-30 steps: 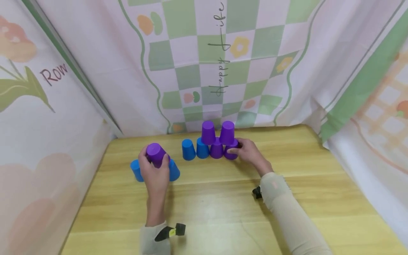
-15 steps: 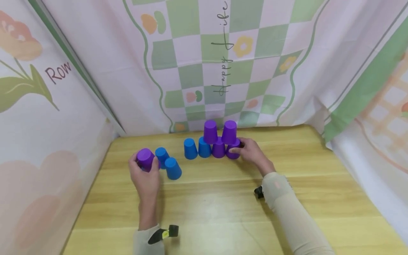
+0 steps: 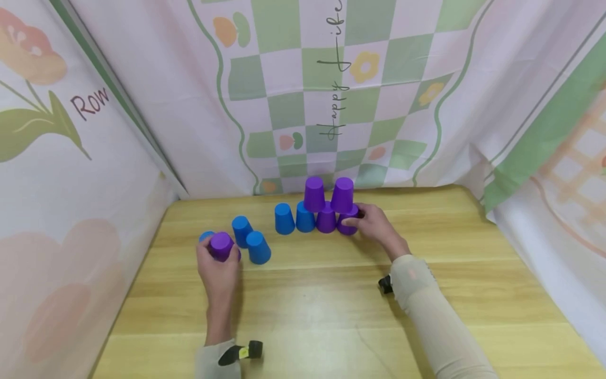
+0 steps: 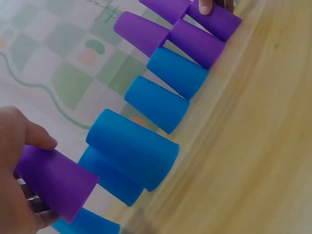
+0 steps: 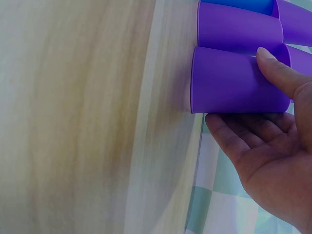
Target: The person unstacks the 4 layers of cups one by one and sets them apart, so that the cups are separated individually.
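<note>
My left hand [image 3: 219, 273] holds an upside-down purple cup [image 3: 221, 245] between thumb and fingers, raised off the table at the left. Partly hidden behind it is a blue cup [image 3: 206, 236]. Two more blue cups, a rear one [image 3: 242, 231] and a front one [image 3: 259, 248], stand just to its right. My right hand [image 3: 376, 227] grips the rightmost bottom purple cup [image 5: 239, 80] of a row, thumb on one side and fingers on the other. That row also has a purple cup [image 3: 325, 218] and two blue cups. Two purple cups, left [image 3: 314, 194] and right [image 3: 342, 195], sit on top.
The row's leftmost blue cup [image 3: 284, 219] has nothing on top. A wooden table [image 3: 322, 305] extends toward the person. Behind it hangs a checkered curtain [image 3: 284, 110], close to the row. Another patterned curtain [image 3: 109, 173] borders the left side.
My left hand has carried the purple cup left from in front of the blue cups, then slightly back right and nearer. My right hand stays on its cup.
</note>
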`<action>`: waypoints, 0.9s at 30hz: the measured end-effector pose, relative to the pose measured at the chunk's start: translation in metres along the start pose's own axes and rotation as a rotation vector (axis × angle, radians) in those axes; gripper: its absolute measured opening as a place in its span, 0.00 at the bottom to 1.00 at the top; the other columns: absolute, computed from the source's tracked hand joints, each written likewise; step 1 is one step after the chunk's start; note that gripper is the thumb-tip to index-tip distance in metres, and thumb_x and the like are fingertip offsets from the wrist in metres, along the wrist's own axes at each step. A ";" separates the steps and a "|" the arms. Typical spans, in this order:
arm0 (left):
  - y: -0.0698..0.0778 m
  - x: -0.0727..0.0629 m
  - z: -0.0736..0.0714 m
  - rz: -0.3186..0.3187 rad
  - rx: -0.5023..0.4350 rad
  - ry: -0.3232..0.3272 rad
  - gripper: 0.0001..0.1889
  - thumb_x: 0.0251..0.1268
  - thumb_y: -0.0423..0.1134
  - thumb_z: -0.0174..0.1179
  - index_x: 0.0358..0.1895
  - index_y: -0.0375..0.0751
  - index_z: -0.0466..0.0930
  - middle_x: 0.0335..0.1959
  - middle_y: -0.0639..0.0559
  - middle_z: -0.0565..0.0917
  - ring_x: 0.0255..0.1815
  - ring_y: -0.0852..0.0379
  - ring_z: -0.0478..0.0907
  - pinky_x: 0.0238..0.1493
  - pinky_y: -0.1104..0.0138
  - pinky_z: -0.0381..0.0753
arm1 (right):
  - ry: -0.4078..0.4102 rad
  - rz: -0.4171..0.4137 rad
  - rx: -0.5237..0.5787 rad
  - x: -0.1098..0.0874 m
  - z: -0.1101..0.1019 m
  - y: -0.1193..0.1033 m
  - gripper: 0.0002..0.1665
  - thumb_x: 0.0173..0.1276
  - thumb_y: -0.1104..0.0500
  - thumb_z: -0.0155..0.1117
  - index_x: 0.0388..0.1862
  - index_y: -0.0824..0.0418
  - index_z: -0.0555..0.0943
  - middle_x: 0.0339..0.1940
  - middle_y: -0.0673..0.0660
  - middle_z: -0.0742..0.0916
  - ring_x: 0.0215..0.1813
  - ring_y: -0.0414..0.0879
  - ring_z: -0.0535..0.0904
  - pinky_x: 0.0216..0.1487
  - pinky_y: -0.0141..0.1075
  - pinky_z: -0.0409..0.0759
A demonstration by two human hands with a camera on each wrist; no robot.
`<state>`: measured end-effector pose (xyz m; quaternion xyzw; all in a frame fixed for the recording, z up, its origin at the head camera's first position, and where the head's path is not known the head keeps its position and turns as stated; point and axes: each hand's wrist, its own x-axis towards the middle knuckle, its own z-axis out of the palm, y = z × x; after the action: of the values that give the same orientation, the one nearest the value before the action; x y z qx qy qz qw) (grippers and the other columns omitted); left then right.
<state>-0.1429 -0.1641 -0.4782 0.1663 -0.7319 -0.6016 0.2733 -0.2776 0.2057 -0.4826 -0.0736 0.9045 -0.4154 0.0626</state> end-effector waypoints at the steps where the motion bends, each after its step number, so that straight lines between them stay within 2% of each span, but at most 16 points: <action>1: -0.001 0.000 0.000 -0.012 0.004 -0.007 0.30 0.62 0.23 0.68 0.67 0.31 0.68 0.67 0.34 0.75 0.74 0.37 0.71 0.77 0.44 0.71 | 0.001 0.000 0.001 0.000 0.000 0.000 0.31 0.70 0.48 0.74 0.64 0.65 0.82 0.58 0.68 0.88 0.60 0.63 0.84 0.66 0.58 0.81; 6: -0.008 -0.003 0.002 -0.054 0.004 -0.035 0.28 0.65 0.24 0.66 0.67 0.34 0.68 0.67 0.37 0.75 0.74 0.39 0.71 0.78 0.44 0.70 | 0.002 0.002 0.008 0.000 0.001 0.001 0.30 0.71 0.48 0.74 0.64 0.65 0.82 0.57 0.67 0.88 0.59 0.63 0.84 0.65 0.58 0.82; 13: -0.018 -0.005 0.003 -0.073 0.033 -0.041 0.25 0.67 0.27 0.65 0.64 0.36 0.68 0.65 0.40 0.76 0.73 0.40 0.72 0.76 0.43 0.72 | 0.002 0.004 0.009 0.000 0.000 0.001 0.29 0.71 0.49 0.73 0.64 0.65 0.82 0.57 0.67 0.88 0.59 0.62 0.85 0.65 0.58 0.82; 18: -0.018 -0.008 0.004 -0.115 0.057 -0.062 0.25 0.68 0.28 0.64 0.65 0.38 0.68 0.66 0.40 0.76 0.74 0.40 0.71 0.77 0.42 0.69 | -0.003 -0.005 0.001 0.000 -0.001 0.001 0.30 0.71 0.48 0.73 0.64 0.65 0.82 0.56 0.66 0.88 0.58 0.62 0.85 0.65 0.57 0.82; 27: -0.020 -0.010 0.005 -0.130 0.070 -0.085 0.25 0.69 0.27 0.63 0.67 0.36 0.66 0.67 0.39 0.75 0.75 0.38 0.69 0.78 0.40 0.67 | -0.004 -0.011 0.008 0.000 -0.001 0.002 0.29 0.71 0.47 0.74 0.62 0.65 0.83 0.55 0.66 0.89 0.56 0.60 0.85 0.62 0.55 0.83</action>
<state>-0.1398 -0.1586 -0.5005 0.1971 -0.7512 -0.5986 0.1964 -0.2777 0.2079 -0.4835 -0.0790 0.9022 -0.4193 0.0626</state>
